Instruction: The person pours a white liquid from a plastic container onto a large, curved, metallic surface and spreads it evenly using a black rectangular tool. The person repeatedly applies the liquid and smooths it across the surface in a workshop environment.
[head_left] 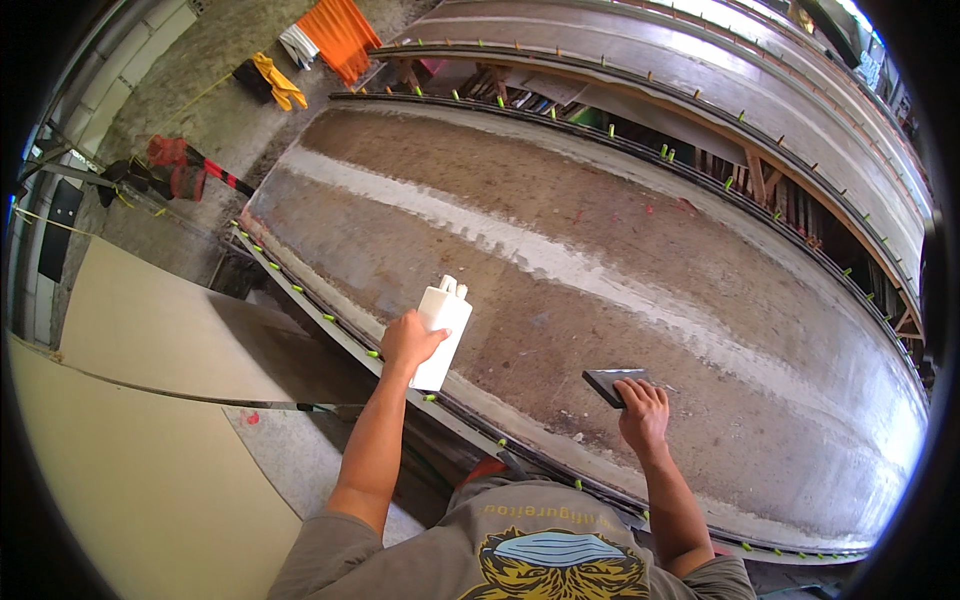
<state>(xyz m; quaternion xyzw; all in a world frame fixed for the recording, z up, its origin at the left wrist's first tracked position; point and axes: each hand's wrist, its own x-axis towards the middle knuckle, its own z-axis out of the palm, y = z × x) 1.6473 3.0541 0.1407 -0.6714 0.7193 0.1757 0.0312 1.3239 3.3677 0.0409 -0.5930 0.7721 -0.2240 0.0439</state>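
My left hand (411, 343) is wrapped round a white flat-sided plastic bottle (443, 335) with two short stubs at its top end. It holds the bottle over the near edge of a long brown boat-shaped panel (520, 330), which has a pale stripe down its middle. Farther right, my right hand (642, 402) grips a dark rectangular block (604, 384), thin and flat like a sanding block. The block is low over the brown surface or resting on it; its underside is hidden. Pale specks lie on the panel near the block.
Green clips (372, 353) line the panel's rims. Beyond it runs a second long panel (640, 50) on a wooden frame. Pale sheets (150, 420) lean at the left. An orange cloth (335, 40), yellow gloves (278, 82) and a red-and-black tool (185, 165) lie at the far left.
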